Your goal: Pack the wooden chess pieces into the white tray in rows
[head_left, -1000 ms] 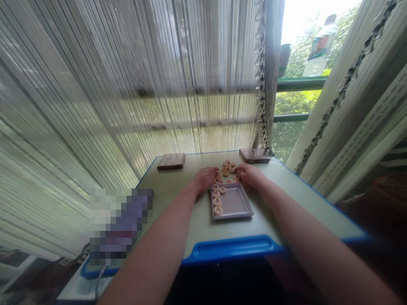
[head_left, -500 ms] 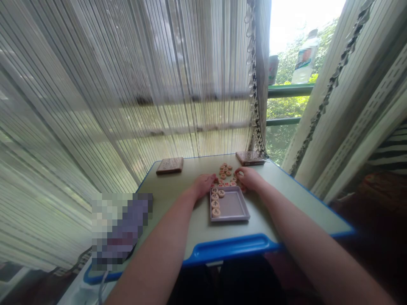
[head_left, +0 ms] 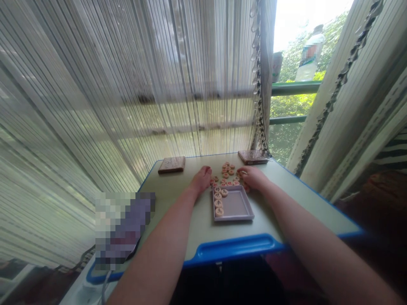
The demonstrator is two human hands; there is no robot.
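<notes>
Loose round xiangqi pieces with red and black characters lie in a cluster behind a shallow pale box. Several black-character pieces stand in a column along the box's left wall, with another piece beside the top one. Left of the cluster, my left hand is over the table, fingers stretched forward, nothing visible in them. My right hand rests at the cluster's right side, its fingers loosely bent and apart beside some pieces; its palm partly hides what lies beneath.
On the blue-edged table, one brown flat box sits far left and another brown box far right. A blurred-out object with a cable lies at the left edge. Curtains hang behind; a bottle stands by the window.
My left hand has drawn back slightly from the pieces, its fingers now pointing more upward, uncovering pieces beside it. My right hand stays by the cluster. The whole view has shifted a little.
</notes>
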